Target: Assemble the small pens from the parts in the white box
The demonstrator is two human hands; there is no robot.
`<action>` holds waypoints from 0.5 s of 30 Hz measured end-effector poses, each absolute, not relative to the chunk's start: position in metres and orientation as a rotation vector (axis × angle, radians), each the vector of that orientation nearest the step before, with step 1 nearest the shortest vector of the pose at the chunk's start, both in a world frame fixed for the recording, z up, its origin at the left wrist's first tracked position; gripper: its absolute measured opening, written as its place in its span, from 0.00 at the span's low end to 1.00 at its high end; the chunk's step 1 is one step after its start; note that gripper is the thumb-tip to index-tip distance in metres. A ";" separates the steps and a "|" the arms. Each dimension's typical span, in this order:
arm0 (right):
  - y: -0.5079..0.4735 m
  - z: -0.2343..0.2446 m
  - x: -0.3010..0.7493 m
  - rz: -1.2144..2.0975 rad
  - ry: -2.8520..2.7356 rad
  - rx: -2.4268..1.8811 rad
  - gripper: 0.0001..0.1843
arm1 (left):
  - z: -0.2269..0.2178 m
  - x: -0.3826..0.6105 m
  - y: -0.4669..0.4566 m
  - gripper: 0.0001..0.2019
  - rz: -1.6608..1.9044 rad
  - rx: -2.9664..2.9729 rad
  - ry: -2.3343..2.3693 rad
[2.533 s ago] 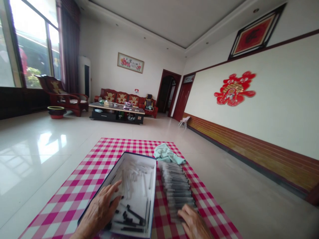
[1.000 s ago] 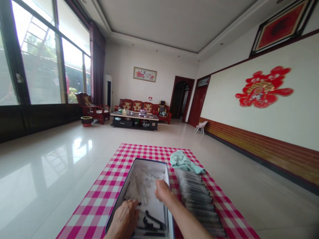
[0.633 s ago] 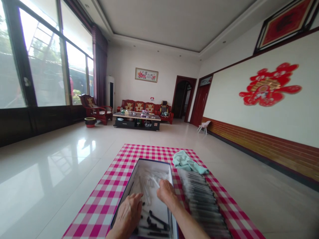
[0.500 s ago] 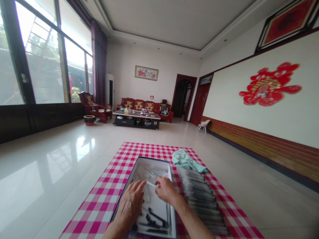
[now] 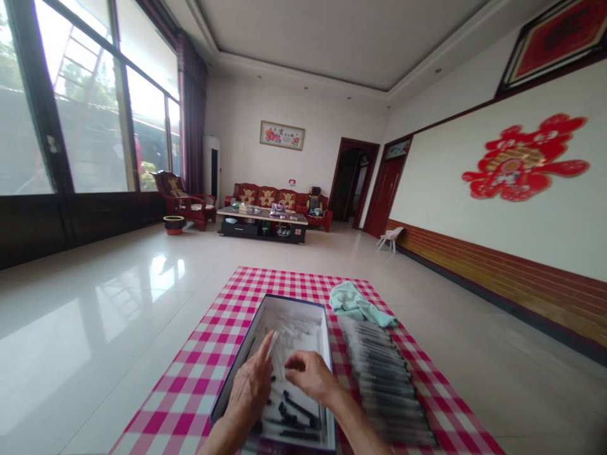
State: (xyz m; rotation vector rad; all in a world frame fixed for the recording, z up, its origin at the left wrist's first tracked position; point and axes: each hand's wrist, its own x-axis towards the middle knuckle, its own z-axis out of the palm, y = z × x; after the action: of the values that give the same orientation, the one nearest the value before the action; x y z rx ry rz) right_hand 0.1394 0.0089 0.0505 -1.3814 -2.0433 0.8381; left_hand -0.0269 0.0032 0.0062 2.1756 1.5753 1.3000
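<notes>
My left hand (image 5: 249,385) is over the left side of a shallow box (image 5: 327,335), closed on a clear plastic pen barrel (image 5: 272,344) that points up from its fingertips. Bent and slightly apart, the fingers of my right hand (image 5: 310,374) hover above the box's middle, with nothing visible between them. Several more clear barrels (image 5: 294,325) lie loose in the far part of the box. Black pen parts (image 5: 296,417) are scattered in its near part. To the right of the box lies a row of pens (image 5: 386,379) with dark ends, somewhat blurred.
A pink-and-white checked cloth (image 5: 190,373) covers the table under the box. A crumpled mint-green cloth (image 5: 358,304) lies beyond the pens. Farther off on the tiled floor stand a low table (image 5: 260,218), a red sofa (image 5: 256,193) and a small chair (image 5: 391,239).
The barrel was stretched between both hands; now it stands tilted up in my left hand. My right hand has come off it and lowered slightly. The view has shifted a little.
</notes>
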 end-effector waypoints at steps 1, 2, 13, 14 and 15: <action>0.010 0.045 0.139 0.804 -2.067 -1.404 0.13 | 0.008 -0.028 0.004 0.24 1.302 2.119 1.615; 0.011 0.041 0.138 0.765 -2.090 -1.427 0.13 | 0.010 -0.028 0.005 0.24 1.303 2.079 1.642; 0.000 0.018 0.142 0.526 -2.144 -1.789 0.09 | 0.020 -0.030 0.007 0.18 1.235 1.796 1.767; -0.002 0.016 0.141 0.513 -2.142 -1.808 0.08 | 0.020 -0.030 0.007 0.18 1.230 1.793 1.763; -0.004 0.015 0.139 0.501 -2.139 -1.824 0.08 | 0.020 -0.029 0.007 0.18 1.230 1.794 1.759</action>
State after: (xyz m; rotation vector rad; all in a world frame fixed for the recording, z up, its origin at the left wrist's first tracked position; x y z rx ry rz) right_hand 0.1393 -0.0041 0.0146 -1.8238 -2.1389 0.5013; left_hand -0.0294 0.0072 0.0201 1.7940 1.7590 1.2303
